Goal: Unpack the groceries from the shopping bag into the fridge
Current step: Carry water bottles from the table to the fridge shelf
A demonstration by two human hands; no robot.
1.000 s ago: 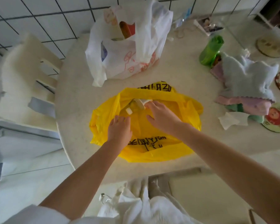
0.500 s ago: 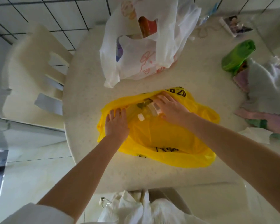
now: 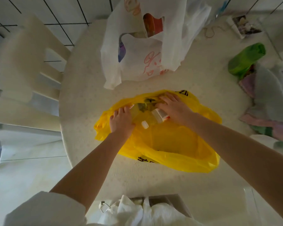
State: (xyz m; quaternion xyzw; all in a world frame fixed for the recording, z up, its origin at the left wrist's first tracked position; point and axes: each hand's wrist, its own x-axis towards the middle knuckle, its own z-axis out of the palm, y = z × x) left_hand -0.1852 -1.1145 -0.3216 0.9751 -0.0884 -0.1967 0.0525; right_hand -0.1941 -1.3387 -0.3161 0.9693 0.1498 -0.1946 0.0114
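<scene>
The yellow bag [image 3: 175, 144] lay open on the worktop [image 3: 88, 88], bottles [image 3: 155, 114] inside at its far end. Left hand [image 3: 121, 122] gripped the bag's left edge; right hand [image 3: 174, 108] curled its fingers [image 3: 166, 101] over the bottles.

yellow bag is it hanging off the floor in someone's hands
No, the yellow bag lies on the round table, with the left hand and right hand at its mouth.
</scene>
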